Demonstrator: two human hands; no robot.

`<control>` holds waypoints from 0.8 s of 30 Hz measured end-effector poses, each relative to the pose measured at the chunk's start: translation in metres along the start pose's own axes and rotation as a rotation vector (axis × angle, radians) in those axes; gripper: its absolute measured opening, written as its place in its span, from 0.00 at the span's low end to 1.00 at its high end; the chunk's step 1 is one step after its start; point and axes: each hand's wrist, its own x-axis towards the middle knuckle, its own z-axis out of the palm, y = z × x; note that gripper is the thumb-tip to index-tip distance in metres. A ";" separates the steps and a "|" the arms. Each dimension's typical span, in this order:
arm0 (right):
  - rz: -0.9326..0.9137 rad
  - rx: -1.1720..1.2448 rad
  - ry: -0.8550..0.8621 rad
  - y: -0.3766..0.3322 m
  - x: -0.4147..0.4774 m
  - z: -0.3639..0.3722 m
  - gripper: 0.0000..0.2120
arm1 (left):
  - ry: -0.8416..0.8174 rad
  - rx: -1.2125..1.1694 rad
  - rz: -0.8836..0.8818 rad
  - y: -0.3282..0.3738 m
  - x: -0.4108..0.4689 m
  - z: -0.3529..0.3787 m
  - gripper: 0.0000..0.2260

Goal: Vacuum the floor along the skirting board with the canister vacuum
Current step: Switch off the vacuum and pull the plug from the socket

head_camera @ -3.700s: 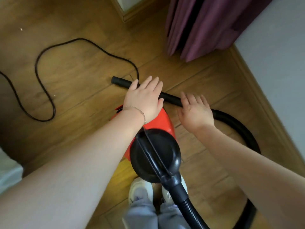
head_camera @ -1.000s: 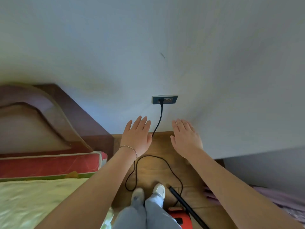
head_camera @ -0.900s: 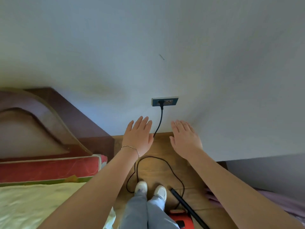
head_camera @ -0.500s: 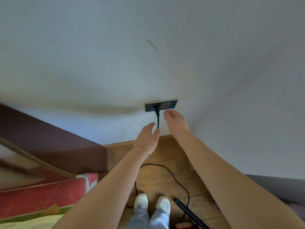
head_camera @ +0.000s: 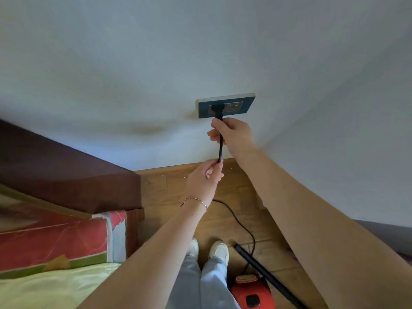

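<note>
Cord (head_camera: 220, 150) pinched by left hand (head_camera: 205, 179) and right hand (head_camera: 231, 134), canister vacuum (head_camera: 252, 293) cut off below.

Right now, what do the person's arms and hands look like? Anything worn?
The left arm and right arm are bare to the frame edge, no sleeves in view. The left hand and right hand wear no gloves. A thin chain bracelet circles the left wrist. No watch or ring shows.
</note>
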 end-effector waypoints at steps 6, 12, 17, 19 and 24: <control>-0.058 0.070 0.103 0.009 -0.009 0.015 0.06 | 0.081 -0.048 -0.050 0.013 -0.015 0.006 0.09; -0.027 0.254 0.112 0.008 -0.011 0.023 0.09 | 0.164 -0.159 -0.080 0.018 -0.024 0.005 0.09; 0.029 0.446 0.138 0.006 -0.014 0.029 0.11 | 0.246 -0.204 -0.072 0.021 -0.030 0.006 0.10; 0.061 0.504 0.157 0.003 -0.016 0.033 0.11 | 0.277 -0.226 -0.079 0.021 -0.031 0.003 0.10; 0.111 0.594 0.171 -0.002 -0.020 0.037 0.12 | 0.309 -0.204 -0.064 0.026 -0.035 -0.001 0.12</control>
